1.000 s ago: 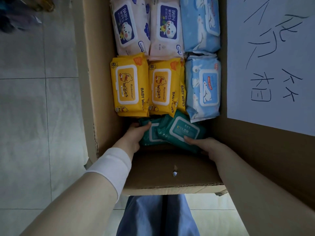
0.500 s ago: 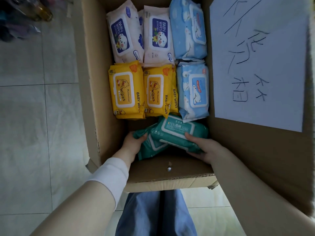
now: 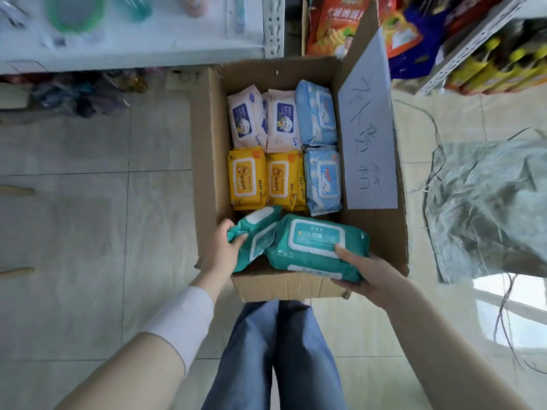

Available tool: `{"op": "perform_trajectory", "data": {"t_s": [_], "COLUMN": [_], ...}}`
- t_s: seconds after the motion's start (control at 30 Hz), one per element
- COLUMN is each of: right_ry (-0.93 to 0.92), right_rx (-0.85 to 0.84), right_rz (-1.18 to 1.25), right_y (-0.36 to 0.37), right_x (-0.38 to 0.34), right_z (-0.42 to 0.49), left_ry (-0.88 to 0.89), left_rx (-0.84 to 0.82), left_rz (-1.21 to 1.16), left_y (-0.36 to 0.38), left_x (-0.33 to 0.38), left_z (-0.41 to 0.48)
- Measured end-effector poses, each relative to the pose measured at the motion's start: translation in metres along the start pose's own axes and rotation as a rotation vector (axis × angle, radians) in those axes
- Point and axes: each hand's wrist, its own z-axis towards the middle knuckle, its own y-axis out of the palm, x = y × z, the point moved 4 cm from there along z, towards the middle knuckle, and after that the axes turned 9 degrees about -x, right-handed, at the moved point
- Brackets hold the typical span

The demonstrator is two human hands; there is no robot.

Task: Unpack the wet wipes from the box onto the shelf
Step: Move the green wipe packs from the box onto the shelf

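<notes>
Your left grip [image 3: 225,247] is pinching one teal pack [image 3: 257,229], and your right grip [image 3: 370,276] is clasping the second teal pack [image 3: 316,247]. Both packs are now lifting above the box [image 3: 207,173] rim instead of lying inside, and the shelf [image 3: 133,59] is coming next.

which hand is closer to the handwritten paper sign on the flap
Right. The right hand, holding a teal wipes pack, is below the paper sign; the left hand is at the opposite wall of the box.
</notes>
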Motion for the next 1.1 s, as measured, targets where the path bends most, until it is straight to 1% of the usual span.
{"op": "perform_trajectory", "data": {"t_s": [0.07, 0.13, 0.3, 0.33, 0.4, 0.5, 0.57, 0.63, 0.73, 0.87, 0.97, 1.1], "right_ry": [-0.027, -0.059, -0.195, -0.217, -0.260, -0.318, -0.384, -0.459, -0.517, -0.621, -0.690, -0.778], "right_rx": [-0.042, -0.060, -0.128, -0.136, -0.163, -0.205, -0.226, -0.228, -0.221, -0.244, -0.276, -0.315], "right_rz": [0.041, 0.070, 0.097, 0.095, 0.106, 0.092, 0.060, 0.022, -0.003, -0.069, -0.078, -0.083], "right_y": [0.007, 0.015, 0.061, 0.075, 0.106, 0.170, 0.215, 0.258, 0.322, 0.382, 0.413, 0.432], "right_x": [0.002, 0.004, -0.004, -0.006, -0.015, -0.028, -0.034, -0.039, -0.048, -0.078, -0.112, -0.176], "right_z": [-0.029, -0.056, -0.110, -0.117, -0.131, -0.154, -0.165, -0.168, -0.163, -0.163, -0.172, -0.186], "left_ry": [0.039, 0.074, 0.061, 0.057, 0.086, 0.175, 0.249, 0.310, 0.378, 0.437, 0.497, 0.542], "left_rx": [0.069, 0.132, 0.115, 0.114, 0.154, 0.258, 0.294, 0.341, 0.410, 0.491, 0.475, 0.412], "left_rz": [0.009, -0.062, -0.571, -0.646, -0.724, -0.784, -0.805, -0.778, -0.741, -0.693, -0.681, -0.767], "left_y": [-0.030, -0.063, -0.148, -0.165, -0.201, -0.273, -0.326, -0.382, -0.466, -0.541, -0.577, -0.615], "left_x": [0.010, 0.015, 0.007, 0.003, -0.001, -0.003, -0.004, -0.009, -0.021, -0.015, 0.002, 0.045], "left_z": [-0.025, -0.046, -0.078, -0.083, -0.088, -0.093, -0.094, -0.094, -0.094, -0.090, -0.072, -0.032]}}
